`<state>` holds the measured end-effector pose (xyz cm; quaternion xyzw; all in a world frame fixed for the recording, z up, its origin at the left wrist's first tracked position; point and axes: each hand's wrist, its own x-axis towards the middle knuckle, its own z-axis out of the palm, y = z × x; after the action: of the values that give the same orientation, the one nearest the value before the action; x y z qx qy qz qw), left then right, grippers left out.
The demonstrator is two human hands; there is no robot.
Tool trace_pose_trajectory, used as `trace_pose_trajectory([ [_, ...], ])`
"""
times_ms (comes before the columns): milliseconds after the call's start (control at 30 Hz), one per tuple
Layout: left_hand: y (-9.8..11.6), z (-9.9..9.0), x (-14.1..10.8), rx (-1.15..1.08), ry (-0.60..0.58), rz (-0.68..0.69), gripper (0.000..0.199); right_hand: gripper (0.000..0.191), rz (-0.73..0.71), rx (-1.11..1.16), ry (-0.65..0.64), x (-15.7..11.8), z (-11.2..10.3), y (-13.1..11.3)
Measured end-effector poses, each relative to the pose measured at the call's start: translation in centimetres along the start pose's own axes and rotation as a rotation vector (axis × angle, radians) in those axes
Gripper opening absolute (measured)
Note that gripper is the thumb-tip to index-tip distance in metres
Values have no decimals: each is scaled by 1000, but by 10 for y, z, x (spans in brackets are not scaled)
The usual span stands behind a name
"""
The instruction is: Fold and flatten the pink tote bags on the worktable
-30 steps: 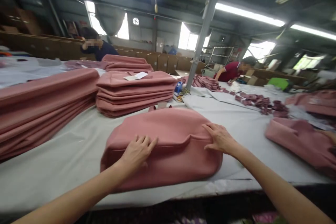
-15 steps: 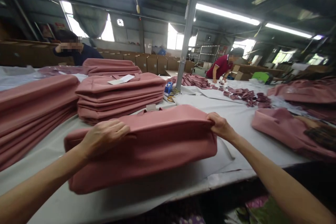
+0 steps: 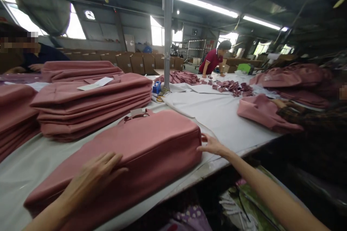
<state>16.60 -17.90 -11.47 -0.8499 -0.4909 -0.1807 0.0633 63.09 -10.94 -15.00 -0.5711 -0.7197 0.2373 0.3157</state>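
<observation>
A pink leather-like bag (image 3: 157,133) lies on its side on the white-covered table (image 3: 206,110), long edge towards me. Two dark straps and a pale tag (image 3: 136,113) show at its far side. My left hand (image 3: 99,171) rests over the near top edge, fingers stretched out and thumb apart. At the bag's right end, my right hand (image 3: 213,145) has its fingers spread, the tips at or very near the corner. Neither hand grips the bag.
A stack of pink bags (image 3: 94,104) with a white paper (image 3: 95,83) stands behind; another pile (image 3: 16,115) is at the left. A blue tape dispenser (image 3: 156,87) sits by a metal post (image 3: 168,32). Co-workers stand around the table, one handling a pink bag (image 3: 264,113) at right.
Both hands have let go of the bag's edge and their fingers have opened. The bag has settled flatter on the table. The view has swung to the right.
</observation>
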Motion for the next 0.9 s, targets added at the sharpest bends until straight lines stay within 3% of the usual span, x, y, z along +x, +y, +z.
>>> trace_pose_trajectory([
  [100,41,7,27,128,-132,1,66,67,104,36,-17,-18,33,7],
  [133,52,11,34,161,-181,5,67,64,141,33,10,-20,45,9],
  [267,76,22,43,165,-355,125,22,38,193,16,89,-18,72,17],
  [333,77,19,39,149,-374,166,21,35,143,16,96,-20,69,17],
  [433,70,9,38,151,-354,154,18,52,36,-3,165,-26,43,3],
  [533,61,-2,44,147,-353,164,16,66,-270,-197,290,-23,4,-28],
  [600,58,-6,48,144,-364,193,13,63,-519,-428,208,-15,-17,-53],
  [667,59,-9,50,150,-373,207,11,62,-636,-614,46,-3,-28,-73],
  [767,67,-9,46,172,-380,197,11,57,-655,-695,-37,7,-23,-80],
  [900,81,-4,35,185,-409,184,13,31,-676,-667,-66,1,7,-49],
])
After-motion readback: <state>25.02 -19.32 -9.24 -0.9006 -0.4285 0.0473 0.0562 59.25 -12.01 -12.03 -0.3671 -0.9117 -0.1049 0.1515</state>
